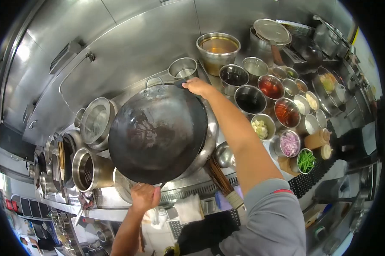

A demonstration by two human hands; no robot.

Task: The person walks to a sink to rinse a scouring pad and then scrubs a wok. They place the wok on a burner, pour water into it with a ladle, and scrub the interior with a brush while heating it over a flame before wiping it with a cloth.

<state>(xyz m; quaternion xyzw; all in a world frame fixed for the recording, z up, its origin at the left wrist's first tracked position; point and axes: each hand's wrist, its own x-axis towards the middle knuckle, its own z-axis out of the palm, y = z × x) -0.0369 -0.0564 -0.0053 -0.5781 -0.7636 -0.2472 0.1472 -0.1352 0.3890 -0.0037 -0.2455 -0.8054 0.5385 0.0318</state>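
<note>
A large dark wok [158, 132] is tilted over the stove, with a patchy, wet-looking surface facing me. My right hand [196, 86] reaches to its far edge, fingers closed at the rim beside a small dark piece, perhaps a cloth. To the left of that hand, a metal loop handle [154, 81] is riveted to the wok. At the near edge, my left hand [145, 196] is closed against the rim, its thumb on the right; part of its grip is hidden. Behind the wok, a shiny metal ring [210, 128] shows on the right side.
Right of the wok stand metal pots of dark liquid [251, 99], red sauce [287, 112], chopped onion [290, 143] and green pieces [306, 161]. A ladle [225, 154] and a bamboo brush [220, 177] lie near the front edge. Left are a deep pot [99, 170] and a strainer-like bowl [96, 121].
</note>
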